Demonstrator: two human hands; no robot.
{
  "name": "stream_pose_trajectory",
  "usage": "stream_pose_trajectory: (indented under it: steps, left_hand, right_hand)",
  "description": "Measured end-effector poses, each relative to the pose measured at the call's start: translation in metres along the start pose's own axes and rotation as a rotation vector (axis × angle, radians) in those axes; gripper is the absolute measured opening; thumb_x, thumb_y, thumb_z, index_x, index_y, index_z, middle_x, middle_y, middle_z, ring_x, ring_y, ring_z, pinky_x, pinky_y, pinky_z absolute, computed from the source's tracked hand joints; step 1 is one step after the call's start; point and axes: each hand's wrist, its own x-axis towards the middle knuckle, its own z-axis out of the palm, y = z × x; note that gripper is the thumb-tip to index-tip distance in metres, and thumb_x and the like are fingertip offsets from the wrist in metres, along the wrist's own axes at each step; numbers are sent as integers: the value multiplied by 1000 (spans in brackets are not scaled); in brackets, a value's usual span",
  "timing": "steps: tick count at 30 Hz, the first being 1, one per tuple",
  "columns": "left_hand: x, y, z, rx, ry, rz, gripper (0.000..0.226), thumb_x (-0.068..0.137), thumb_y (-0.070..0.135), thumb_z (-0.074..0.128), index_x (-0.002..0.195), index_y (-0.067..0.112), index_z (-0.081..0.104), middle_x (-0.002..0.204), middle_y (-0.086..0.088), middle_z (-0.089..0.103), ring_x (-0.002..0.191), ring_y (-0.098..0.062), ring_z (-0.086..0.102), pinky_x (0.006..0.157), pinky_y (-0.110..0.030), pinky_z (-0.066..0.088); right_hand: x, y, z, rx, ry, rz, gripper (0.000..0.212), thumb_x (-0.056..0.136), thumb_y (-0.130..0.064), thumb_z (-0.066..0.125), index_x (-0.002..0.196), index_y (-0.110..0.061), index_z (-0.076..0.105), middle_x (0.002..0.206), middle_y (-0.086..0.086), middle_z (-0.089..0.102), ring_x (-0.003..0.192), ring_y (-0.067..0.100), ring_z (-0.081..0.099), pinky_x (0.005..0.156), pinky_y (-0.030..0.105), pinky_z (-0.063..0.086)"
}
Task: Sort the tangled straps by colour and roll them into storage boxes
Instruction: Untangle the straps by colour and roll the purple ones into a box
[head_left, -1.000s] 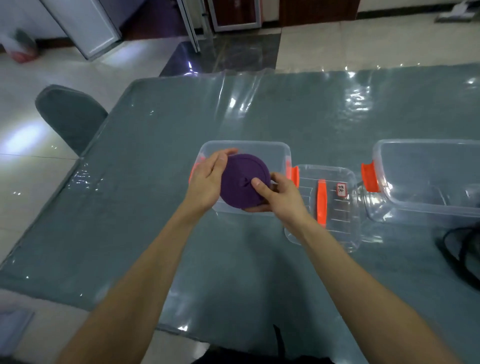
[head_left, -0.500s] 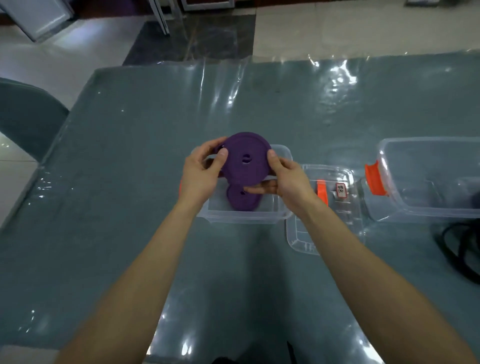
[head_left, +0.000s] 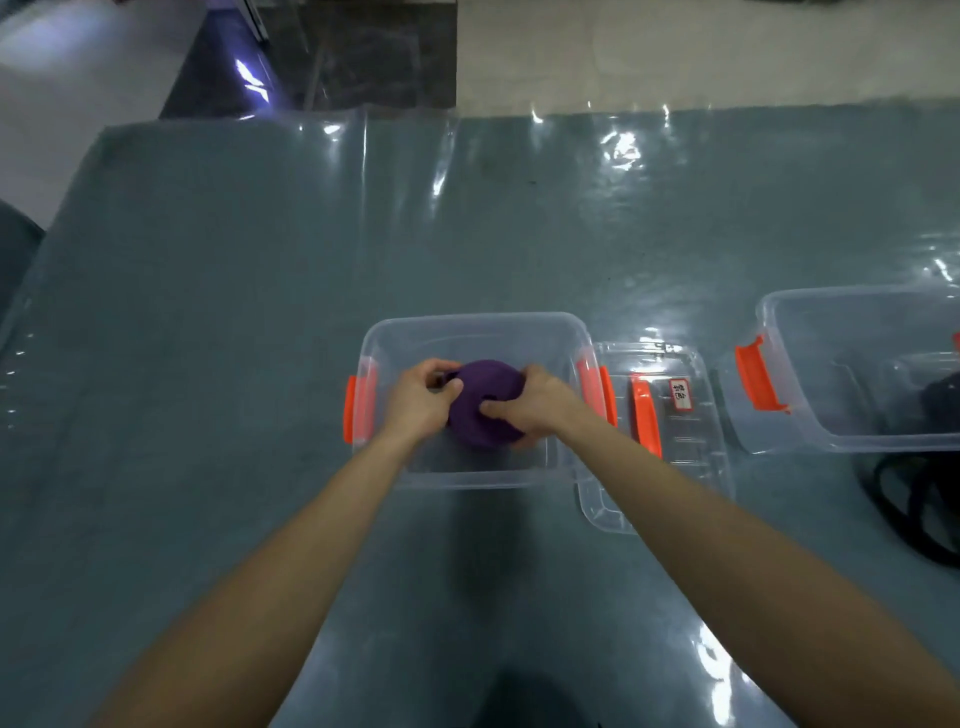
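Both hands, left (head_left: 423, 397) at 9 o'clock and right (head_left: 530, 402) at 3 o'clock, clamp the purple roll (head_left: 480, 410), probably keeping it coiled inside the box (head_left: 467, 325).

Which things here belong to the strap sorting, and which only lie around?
Job: purple strap roll, gripped by left hand and right hand inside the clear box; second box; black straps on the table.
Lying about: box lid with label; plastic table cover.

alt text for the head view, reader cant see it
Left hand and right hand grip a purple strap roll inside a clear storage box. Right of it lie a lid, a second clear box and loose black straps.
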Motion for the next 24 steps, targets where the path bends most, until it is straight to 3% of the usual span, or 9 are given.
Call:
stream_pose_trajectory:
  steps: [2,3,5,6,8,13,19,21,24]
  left_hand:
    - [7,-3,2,29,1,-32,28,104,9,68,132,11,71,126,-13,73,116,-37,72,100,-58,60]
    - [10,-4,4,43,5,-47,28,104,9,68,131,11,71,124,-14,74,115,-38,72,99,-58,60]
    - [14,-7,7,83,10,-68,28,103,10,68,131,11,70,122,-16,75,114,-38,72,99,-57,60]
    - [16,-9,8,109,14,-72,28,103,11,68,131,12,69,121,-16,75,113,-37,72,98,-56,60]
    - [18,-14,10,163,30,-76,26,103,15,68,130,15,68,116,-12,75,110,-34,72,97,-51,60]
    - [22,-22,9,288,66,-60,19,104,24,67,121,18,60,94,6,66,100,-27,69,81,-37,52]
    - [30,-19,11,403,34,-63,23,104,19,66,125,10,62,117,-16,73,113,-36,67,98,-45,55]
    - [34,-21,12,432,31,-57,27,103,18,68,128,9,64,121,-18,72,120,-36,64,102,-46,53]
    - [38,-21,12,471,32,-57,31,101,21,71,130,10,66,124,-15,73,122,-34,65,103,-45,53]
  right_hand:
    - [4,-4,8,-50,4,17,83,77,-59,90,134,-11,53,125,12,66,66,12,61,37,15,40]
    - [5,-5,13,-86,10,18,96,69,-65,92,138,-11,51,129,13,63,77,16,64,45,17,46]
    - [8,-7,24,-157,11,42,122,55,-73,95,146,-11,44,139,15,52,115,28,63,80,31,60]
    - [9,-8,29,-185,17,48,128,51,-74,95,148,-11,40,143,15,47,128,33,58,94,40,59]
    - [11,-11,35,-237,41,26,134,49,-76,95,149,-9,37,144,16,43,135,37,53,103,46,53]
    - [20,-12,41,-347,91,-49,139,47,-87,83,147,-3,39,131,13,46,122,36,61,97,42,53]
    - [27,-12,46,-412,106,-90,138,50,-89,80,147,0,38,125,12,44,113,32,64,89,40,53]
    - [28,-11,49,-424,120,-93,135,52,-86,81,146,0,39,120,10,42,110,31,64,81,38,47]
    - [30,-10,50,-446,124,-93,134,54,-87,80,146,1,38,117,10,40,108,31,63,81,38,46]
